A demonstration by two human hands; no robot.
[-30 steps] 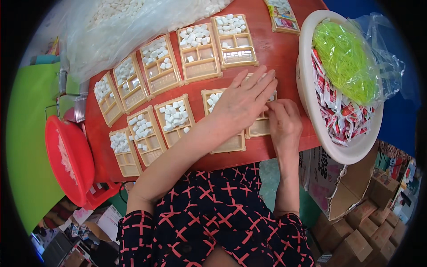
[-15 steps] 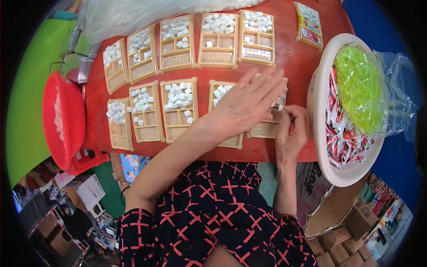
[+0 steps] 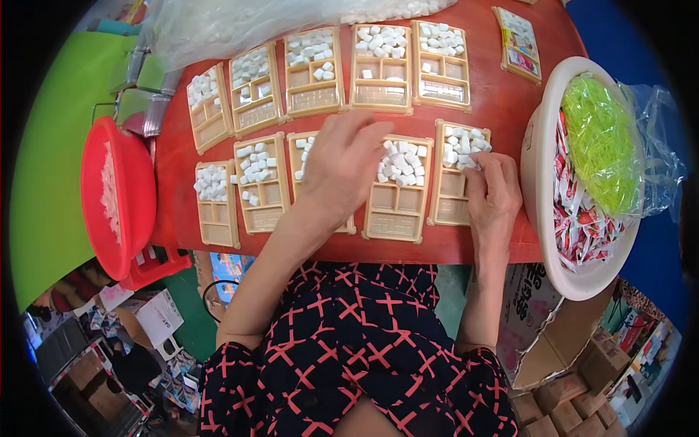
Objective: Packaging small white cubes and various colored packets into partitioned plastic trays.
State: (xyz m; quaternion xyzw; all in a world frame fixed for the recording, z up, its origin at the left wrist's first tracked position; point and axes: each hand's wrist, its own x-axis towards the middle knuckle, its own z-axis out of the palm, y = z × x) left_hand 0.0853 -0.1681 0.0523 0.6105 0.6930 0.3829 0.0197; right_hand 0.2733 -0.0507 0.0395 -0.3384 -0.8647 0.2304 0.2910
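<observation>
White pieces (image 3: 401, 162) sit mostly in the far compartments of beige trays (image 3: 394, 225), two rows on the red counter (image 3: 451, 246). The left hand (image 3: 341, 166), loosely curled, partly covers the third near tray (image 3: 348, 225) from the left; the right hand (image 3: 496, 193) has bent fingers at the rightmost near tray (image 3: 449, 211). Whether either grips a piece, I cannot tell.

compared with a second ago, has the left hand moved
Yes, leftward: judged against the rightmost front tray, which it partly covered before, the left hand is now clear of it, off to its left.
</observation>
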